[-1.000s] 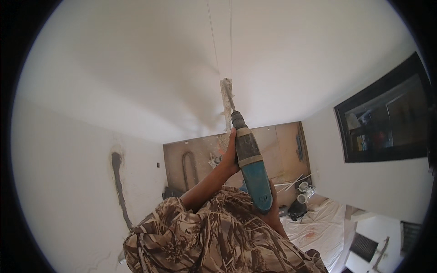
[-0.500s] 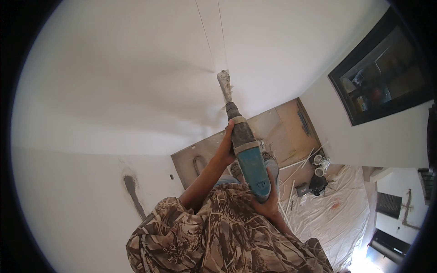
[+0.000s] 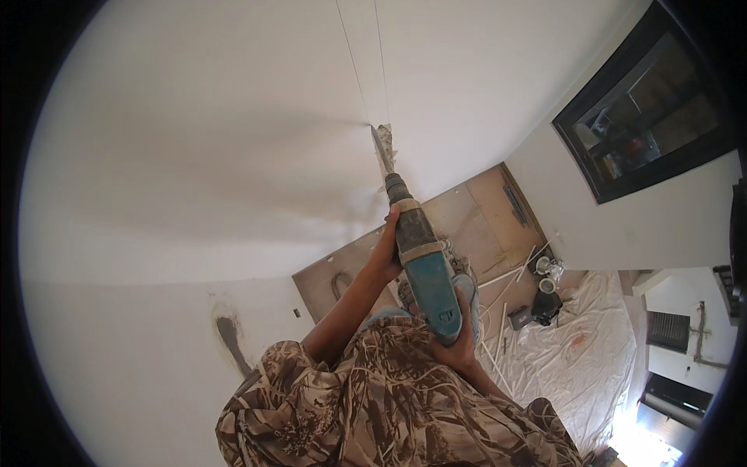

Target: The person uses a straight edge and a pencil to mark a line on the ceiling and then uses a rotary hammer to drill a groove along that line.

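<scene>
A teal and dark grey rotary hammer (image 3: 429, 282) points away from me at the white wall (image 3: 233, 109). My left hand (image 3: 387, 247) is closed round its front housing, just behind the chuck. At the rear, my right hand (image 3: 459, 346) wraps the handle; part of its fingers is hidden by the tool body. The tool's tip lies at a rough, broken groove (image 3: 385, 140) in the wall. Two thin drawn lines (image 3: 355, 74) run up the wall from the groove's upper end. How deep the tip sits cannot be made out.
A dark-framed window (image 3: 646, 101) is at the right. Below lie a crumpled plastic sheet (image 3: 576, 366), thin white pipes (image 3: 506, 276), a black bag (image 3: 547, 307) and brown floor boards (image 3: 467, 214). Another chiselled slot (image 3: 229, 342) marks the wall at lower left.
The view has shifted slightly, with the window now lower and further left. A dark gap shows at the groove's upper left edge. Both hands keep their hold on the rotary hammer.
</scene>
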`<state>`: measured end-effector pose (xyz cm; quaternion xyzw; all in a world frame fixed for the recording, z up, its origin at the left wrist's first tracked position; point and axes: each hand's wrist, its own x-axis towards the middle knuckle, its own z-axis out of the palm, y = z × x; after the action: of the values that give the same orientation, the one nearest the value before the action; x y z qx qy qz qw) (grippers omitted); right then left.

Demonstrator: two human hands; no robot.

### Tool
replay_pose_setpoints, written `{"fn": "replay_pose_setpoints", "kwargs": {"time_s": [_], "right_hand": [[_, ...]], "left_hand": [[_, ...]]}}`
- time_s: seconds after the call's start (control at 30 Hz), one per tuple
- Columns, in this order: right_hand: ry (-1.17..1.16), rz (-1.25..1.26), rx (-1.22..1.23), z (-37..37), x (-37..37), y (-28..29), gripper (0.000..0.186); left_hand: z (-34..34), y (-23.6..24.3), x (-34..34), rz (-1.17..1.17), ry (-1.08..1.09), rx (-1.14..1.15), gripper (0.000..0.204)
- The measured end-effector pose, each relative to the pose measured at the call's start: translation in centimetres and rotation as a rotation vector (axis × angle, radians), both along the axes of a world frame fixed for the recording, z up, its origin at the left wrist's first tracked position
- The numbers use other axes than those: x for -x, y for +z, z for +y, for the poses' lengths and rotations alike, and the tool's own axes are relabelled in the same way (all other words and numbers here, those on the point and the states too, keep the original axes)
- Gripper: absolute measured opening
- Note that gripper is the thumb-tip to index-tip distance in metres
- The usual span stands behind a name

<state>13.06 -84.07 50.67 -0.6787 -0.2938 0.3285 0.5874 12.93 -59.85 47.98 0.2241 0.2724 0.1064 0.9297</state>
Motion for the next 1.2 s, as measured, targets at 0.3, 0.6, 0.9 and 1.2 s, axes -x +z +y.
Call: {"fn": "replay_pose_setpoints", "kwargs": {"time_s": [0.3, 0.6, 0.9, 1.2], "right_hand": [[0.052, -0.102, 0.052, 0.5, 0.2, 1.8, 0.105], [0.074, -0.150, 0.085, 0.6, -0.6, 2.3, 0.105], [0.082, -0.009, 0.002, 0.1, -1.5, 0.6, 0.104], [0.071, 0.076, -0.053, 2.1, -1.6, 1.3, 0.104]], "left_hand": [[0.5, -0.8, 0.4, -0.123, -0.035, 0.062, 0.067], [0.4, -0.8, 0.0, -0.152, -0.037, 0.069, 0.067], [0.0, 0.8, -0.7, -0.009, 0.027, 0.025, 0.070], [1.9, 0.9, -1.3, 0.017, 0.002, 0.026, 0.073]]}}
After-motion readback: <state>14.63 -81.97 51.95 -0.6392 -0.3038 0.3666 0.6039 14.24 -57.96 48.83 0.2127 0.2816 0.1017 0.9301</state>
